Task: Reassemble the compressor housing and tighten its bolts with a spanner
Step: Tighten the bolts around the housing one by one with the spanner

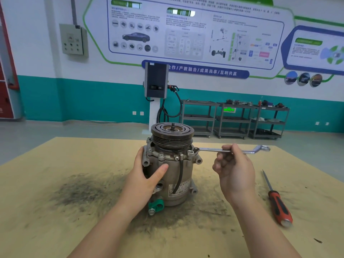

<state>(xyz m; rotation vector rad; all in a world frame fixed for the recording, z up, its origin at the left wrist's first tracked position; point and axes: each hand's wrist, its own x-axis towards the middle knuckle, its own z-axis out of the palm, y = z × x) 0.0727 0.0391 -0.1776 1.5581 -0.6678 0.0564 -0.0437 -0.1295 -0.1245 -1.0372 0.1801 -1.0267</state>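
The compressor [173, 175] stands upright on the tan board [55, 211], its dark grooved pulley [172, 134] on top. Several bolts [161, 154] sit around the housing's upper flange. My left hand [149, 175] grips the left side of the grey housing, thumb across its front. A silver ring spanner [210, 150] lies level, its near ring set over a bolt on the flange's right side and its far end pointing right. My right hand [234, 168] holds the spanner's shaft about midway, fingers curled around it.
A red-and-black screwdriver [277, 202] lies on the board to the right. Dark grime stains the board left of the compressor. Beyond the table are a wall charger [156, 81] on a post and grey metal carts [234, 118] against the teal wall.
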